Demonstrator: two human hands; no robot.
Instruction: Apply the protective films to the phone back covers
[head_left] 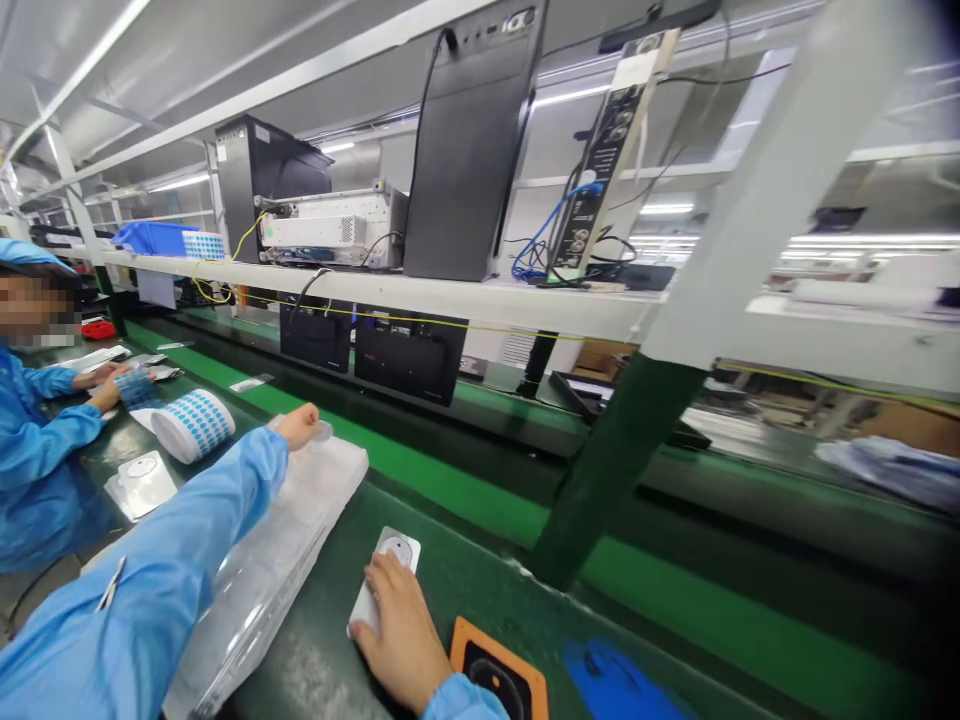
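Note:
My left hand (pixel 300 427) is stretched forward over the far end of a clear plastic tray (pixel 259 570). Its fingers are closed, with a bit of clear plastic beside them; what they pinch, if anything, is hidden. My right hand (pixel 405 630) lies over a white card (pixel 400 546) with a round ring printed on it, fingers across its top and thumb at its lower left edge. Close by my right wrist is an orange-framed fixture (pixel 537 690) with a black round centre, partly covered by the sleeve.
At the left, a co-worker in blue (pixel 45 440) handles a blue-dotted strip beside a roll of blue-dotted labels (pixel 193 425). More white cards (pixel 146 485) lie near. A green post (pixel 615 470) rises from the bench; a shelf (pixel 420 290) carries computers. A blue item (pixel 619 685) lies front right.

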